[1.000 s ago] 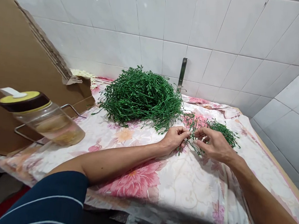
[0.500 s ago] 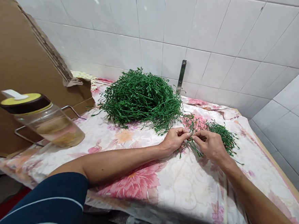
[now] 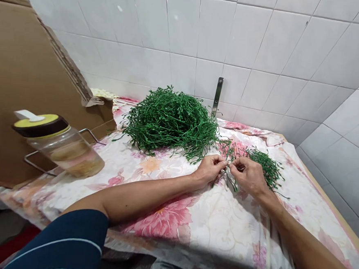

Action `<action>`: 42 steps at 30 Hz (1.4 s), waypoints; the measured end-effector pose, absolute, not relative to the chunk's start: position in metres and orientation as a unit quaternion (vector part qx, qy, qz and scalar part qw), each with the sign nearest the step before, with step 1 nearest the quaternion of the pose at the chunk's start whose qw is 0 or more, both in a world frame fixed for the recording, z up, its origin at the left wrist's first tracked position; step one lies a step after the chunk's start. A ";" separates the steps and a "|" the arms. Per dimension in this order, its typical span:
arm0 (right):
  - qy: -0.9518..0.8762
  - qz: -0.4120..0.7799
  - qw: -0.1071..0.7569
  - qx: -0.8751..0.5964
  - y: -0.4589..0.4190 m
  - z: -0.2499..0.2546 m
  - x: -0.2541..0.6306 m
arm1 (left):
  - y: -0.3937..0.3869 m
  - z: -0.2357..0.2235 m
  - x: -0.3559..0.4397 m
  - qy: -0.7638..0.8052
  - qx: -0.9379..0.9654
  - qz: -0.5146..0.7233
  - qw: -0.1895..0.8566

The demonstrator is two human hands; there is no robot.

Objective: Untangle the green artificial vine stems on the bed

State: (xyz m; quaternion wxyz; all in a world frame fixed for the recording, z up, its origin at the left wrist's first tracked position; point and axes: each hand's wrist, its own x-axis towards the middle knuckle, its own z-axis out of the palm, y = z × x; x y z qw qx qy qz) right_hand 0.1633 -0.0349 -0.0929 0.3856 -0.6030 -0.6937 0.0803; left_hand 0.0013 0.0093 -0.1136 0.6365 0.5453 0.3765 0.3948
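Head view: left hand (image 3: 209, 170) and right hand (image 3: 246, 177), closer now, pinch a green stem (image 3: 230, 181).

**Floral-sheeted bench (image 3: 222, 223): items on surface**

Large heap of green sprigs (image 3: 170, 125) at twelve o'clock from bench centre; smaller green tuft (image 3: 265, 167) at two o'clock. Lidded clear jar (image 3: 63, 151), tilted in a wire rack (image 3: 39, 159), at nine o'clock. Sheet rumpled, hanging over the near edge.
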 end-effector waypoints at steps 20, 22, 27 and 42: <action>-0.631 0.188 0.426 -0.621 -0.031 -0.091 0.161 | 0.014 -0.119 -0.001 0.337 0.549 0.436 0.628; -0.624 0.235 0.438 -0.603 -0.032 -0.091 0.164 | 0.012 -0.118 -0.005 0.322 0.546 0.421 0.648; -0.655 0.193 0.452 -0.574 -0.034 -0.091 0.167 | 0.010 -0.113 -0.009 0.305 0.541 0.403 0.672; -0.723 0.119 0.414 -0.541 -0.033 -0.089 0.172 | 0.013 -0.116 -0.006 0.321 0.587 0.411 0.619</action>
